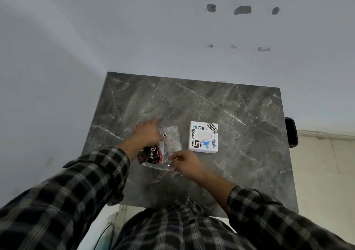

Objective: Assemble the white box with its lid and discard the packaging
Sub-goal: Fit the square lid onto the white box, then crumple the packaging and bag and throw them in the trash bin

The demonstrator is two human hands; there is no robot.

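White box and wrapping shared the grey marble table, the box standing closed to the right of centre with its stickered lid already seated on it, as far as the view showed, and neither hand touching it. Farthest left, the left hand reached forward over the far-left corner of the clear plastic bag; its fingers looked partly spread and were blurred, so I could not tell whether they gripped the plastic or only pressed on it. Just beside that hand and under the wrist lay a dark chocolate wrapper, which seemed to sit inside or on the crumpled bag. To the right, at the bag's near edge, the right hand was closed in a pinch on the plastic, thumb and forefinger together. The box sat just beside the bag on its right, apart from it by a narrow strip of bare table. Judging from how things lay, the assembly part appeared finished, since no separate lid or open base showed anywhere. What remained was the discarding: the bag and wrapper were on the table, being gathered, and no bin was in view.
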